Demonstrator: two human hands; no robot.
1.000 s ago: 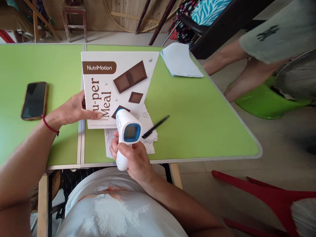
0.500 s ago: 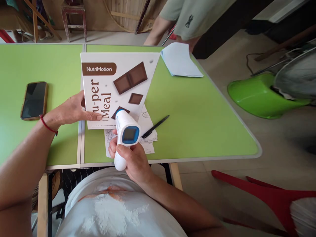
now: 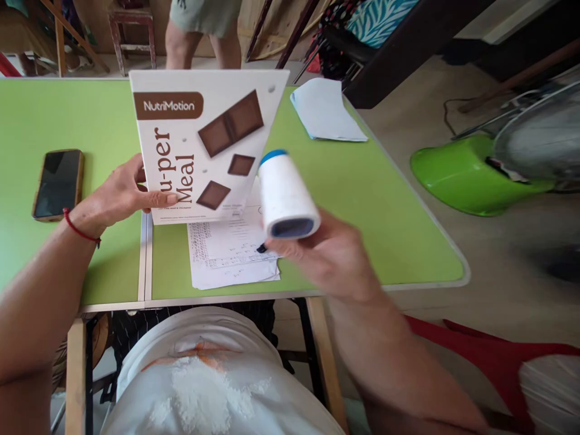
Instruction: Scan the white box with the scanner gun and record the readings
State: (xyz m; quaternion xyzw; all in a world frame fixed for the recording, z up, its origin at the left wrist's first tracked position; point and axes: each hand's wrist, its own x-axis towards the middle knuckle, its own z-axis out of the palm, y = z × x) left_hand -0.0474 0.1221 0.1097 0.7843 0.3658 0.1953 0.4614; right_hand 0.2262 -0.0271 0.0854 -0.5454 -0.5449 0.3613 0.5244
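Observation:
My left hand (image 3: pixel 120 196) grips the lower left edge of a white box (image 3: pixel 176 160) printed "NutriMotion" with chocolate pieces, its thumb across the front. The box is held up above the green table. To its right, my right hand (image 3: pixel 333 254) is closed round a white infrared thermometer (image 3: pixel 287 193) with a blue front rim. The thermometer points away from me, and its screen shows as a dark, slanted strip. Its handle is mostly hidden. Handwritten papers (image 3: pixel 226 257) lie beneath the box. Only the tip of a black pen (image 3: pixel 261 248) shows beside my right fingers.
A phone (image 3: pixel 58 184) lies on the green table (image 3: pixel 389 235) at the left. Folded white paper (image 3: pixel 326 112) rests near the far edge. Beyond it stands a person (image 3: pixel 203 36). A green plastic seat (image 3: pixel 453 175) and a red chair (image 3: pixel 489 362) are on the right.
My right hand has swung the thermometer right and up, away from the box front. My left hand has lifted the box slightly. The person across the table has moved left.

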